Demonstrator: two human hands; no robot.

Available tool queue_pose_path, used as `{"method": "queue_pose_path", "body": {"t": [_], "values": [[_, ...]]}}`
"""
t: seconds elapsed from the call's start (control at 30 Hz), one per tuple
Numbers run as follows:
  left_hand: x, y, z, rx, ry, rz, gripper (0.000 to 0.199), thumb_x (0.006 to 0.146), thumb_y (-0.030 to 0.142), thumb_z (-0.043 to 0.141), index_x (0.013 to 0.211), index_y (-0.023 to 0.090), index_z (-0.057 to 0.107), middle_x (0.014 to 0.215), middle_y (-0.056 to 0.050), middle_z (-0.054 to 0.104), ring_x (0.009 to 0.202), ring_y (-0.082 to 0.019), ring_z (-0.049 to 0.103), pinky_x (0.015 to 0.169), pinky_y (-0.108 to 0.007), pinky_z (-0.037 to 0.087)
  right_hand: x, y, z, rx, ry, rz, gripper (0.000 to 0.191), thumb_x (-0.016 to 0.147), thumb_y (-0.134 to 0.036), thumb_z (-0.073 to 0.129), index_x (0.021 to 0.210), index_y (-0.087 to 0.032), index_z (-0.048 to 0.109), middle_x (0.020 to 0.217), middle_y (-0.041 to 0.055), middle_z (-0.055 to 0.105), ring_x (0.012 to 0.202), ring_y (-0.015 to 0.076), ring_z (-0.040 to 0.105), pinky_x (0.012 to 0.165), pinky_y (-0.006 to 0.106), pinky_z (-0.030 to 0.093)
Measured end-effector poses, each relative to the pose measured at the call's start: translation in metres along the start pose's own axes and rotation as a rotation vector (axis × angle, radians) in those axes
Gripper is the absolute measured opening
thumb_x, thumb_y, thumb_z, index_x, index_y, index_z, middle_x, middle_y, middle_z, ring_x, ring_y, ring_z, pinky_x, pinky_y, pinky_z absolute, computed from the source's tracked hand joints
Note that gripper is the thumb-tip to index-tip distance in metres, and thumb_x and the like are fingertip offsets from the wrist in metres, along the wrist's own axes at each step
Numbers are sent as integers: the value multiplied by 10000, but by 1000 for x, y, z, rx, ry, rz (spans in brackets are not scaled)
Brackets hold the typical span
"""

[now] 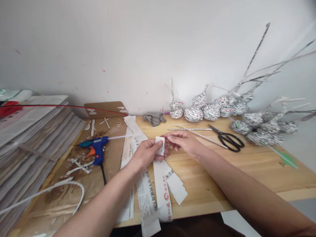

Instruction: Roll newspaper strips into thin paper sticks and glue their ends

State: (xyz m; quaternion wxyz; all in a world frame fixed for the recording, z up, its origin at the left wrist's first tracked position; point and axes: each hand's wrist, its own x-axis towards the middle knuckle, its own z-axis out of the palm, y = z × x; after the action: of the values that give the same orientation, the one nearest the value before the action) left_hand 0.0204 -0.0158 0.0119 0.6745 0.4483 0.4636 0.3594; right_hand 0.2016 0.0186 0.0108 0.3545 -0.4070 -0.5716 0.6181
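Over a wooden table, the left hand pinches a white paper strip with dark print; the right hand curls beside it, grip unclear. The strip's lower part is hidden.

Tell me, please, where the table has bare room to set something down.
Bare wood shows between the fanned paper strips and right forearm, and between the scissors and green leaf shape. It is crowded around the glue gun and among the woven gourd shapes.
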Motion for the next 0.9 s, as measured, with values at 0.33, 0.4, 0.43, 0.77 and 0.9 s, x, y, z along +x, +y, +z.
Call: {"method": "queue_pose_path", "body": {"t": [0.33,0.4,0.43,0.77,0.9], "values": [[-2,0,3,105,-27,37,388,808,466,604,941,113,691,778,-105,712,691,-160,659,620,-248,521,-2,-1,7,-78,-4,-12,317,740,-411,700,849,-114,727,564,-12,562,509,75,460,431,191,330],[-1,-1,3,110,-26,39,386,808,471,600,932,118,695,777,-102,712,693,-158,659,625,-247,520,-2,-2,8,-77,5,0,302,746,-398,690,838,-112,718,561,-15,561,489,71,453,422,191,330],[-1,-1,3,111,-25,40,382,810,470,597,928,121,696,778,-100,712,695,-158,659,627,-247,520,-2,-2,9,-77,9,7,291,753,-389,680,834,-111,713,562,-16,560,482,69,451,419,191,331],[-1,-3,2,114,-8,48,353,834,448,559,924,131,687,797,-98,710,704,-178,663,626,-279,533,-4,-6,9,-48,14,47,254,789,-347,631,869,-111,682,604,-4,585,513,81,512,443,195,388],[-1,-2,3,108,-6,55,356,840,439,550,920,118,681,820,-111,708,721,-186,667,628,-283,535,-5,-6,6,-23,-32,26,276,789,-367,642,882,-112,692,642,6,598,548,81,520,452,191,383]]}}
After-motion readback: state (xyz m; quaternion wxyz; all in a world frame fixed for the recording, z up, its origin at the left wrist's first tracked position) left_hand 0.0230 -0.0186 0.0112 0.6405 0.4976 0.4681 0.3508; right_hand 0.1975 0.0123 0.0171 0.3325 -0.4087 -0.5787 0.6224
